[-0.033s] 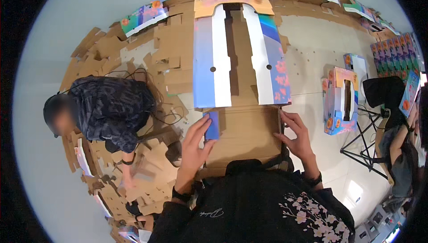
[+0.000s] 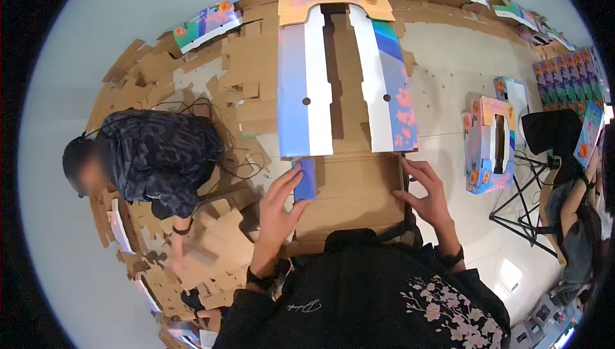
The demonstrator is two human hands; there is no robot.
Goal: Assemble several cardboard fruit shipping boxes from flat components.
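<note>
A large cardboard carton [image 2: 293, 92] stretches ahead of me, printed blue and pink outside, with an orange far end and white inner flaps. Between the flaps runs a long gap that shows brown board. At the near end, my left hand [image 2: 280, 205] grips a small blue flap [image 2: 305, 181], fingers over its outer side and thumb at its lower edge. Opposite, my right hand [image 2: 429, 195] pinches the brown right side edge [image 2: 403, 179] of the same carton. Bare brown board [image 2: 355, 185] lies between my hands.
On the left a person [image 2: 160, 157] bends over brown cardboard sheets [image 2: 221, 240]. To the right stand a printed carton [image 2: 493, 144], a black folding stool [image 2: 528, 205] and a row of stacked cartons [image 2: 567, 80]. Cardboard scraps and printed cartons line the far wall.
The other person's lowered hand has shifted a little to the left over the cardboard. My hands keep their hold, and the carton has barely moved.
</note>
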